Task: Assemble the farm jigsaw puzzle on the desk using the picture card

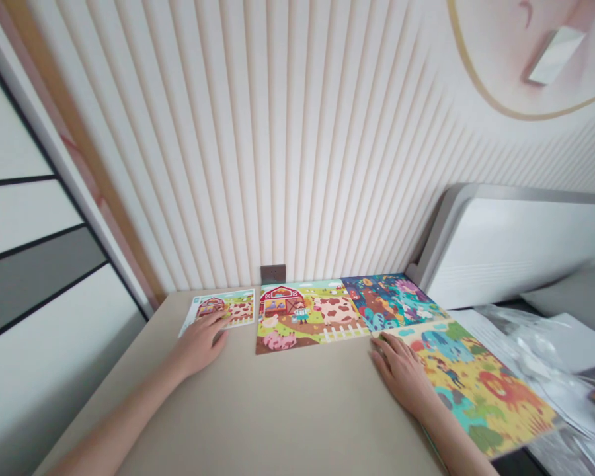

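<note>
Farm-scene picture board [302,317]: at the worktop's [277,403] back edge, long axis along it. Yellow picture panel [480,390]: angled, overhanging the right edge, touched by right hand [401,377], fingers wide, flat, not gripping. Small farm card [223,308]: back-left, under left hand [198,344], fingers narrow, flat.

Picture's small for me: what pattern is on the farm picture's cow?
The cow: brown patches on white, head view.

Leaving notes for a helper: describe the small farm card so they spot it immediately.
On the beige desk, below the wall socket, picture boards lie in a row. Leftmost is the small farm card, showing a red barn and spotted cow. It is far smaller than the farm board beside it, and the left hand touches it.
</note>
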Motion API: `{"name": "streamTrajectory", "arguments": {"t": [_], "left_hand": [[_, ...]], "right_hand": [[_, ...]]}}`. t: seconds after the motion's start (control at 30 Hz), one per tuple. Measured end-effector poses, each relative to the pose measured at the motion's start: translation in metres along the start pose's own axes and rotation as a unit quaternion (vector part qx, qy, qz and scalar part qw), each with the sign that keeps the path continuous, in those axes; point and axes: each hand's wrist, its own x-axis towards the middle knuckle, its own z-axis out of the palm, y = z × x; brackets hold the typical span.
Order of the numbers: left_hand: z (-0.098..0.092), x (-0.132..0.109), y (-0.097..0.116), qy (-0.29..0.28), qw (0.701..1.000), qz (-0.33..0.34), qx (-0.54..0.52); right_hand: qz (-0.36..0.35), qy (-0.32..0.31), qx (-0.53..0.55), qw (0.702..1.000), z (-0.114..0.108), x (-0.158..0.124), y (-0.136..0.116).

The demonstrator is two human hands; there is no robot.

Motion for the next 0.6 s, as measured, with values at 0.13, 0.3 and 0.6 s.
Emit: {"name": "streamTrajectory", "arguments": {"t": [0.13,0.3,0.6], "left_hand": [[0.008,0.003,-0.005,0.012,1.0,0.0,-0.014],[0.012,0.001,-0.008,0.002,1.0,0.005,0.013],[-0.038,-0.021,0.054,0.014,0.998,0.069,-0.003]], "right_hand": [[0.003,-0.006,0.002,1.0,-0.005,-0.001,-0.004],[0.0,-0.01,0.022,1.0,-0.008,0.001,-0.004],[-0.032,-0.042,0.037,0.998,-0.025,-0.011,-0.003]]}}
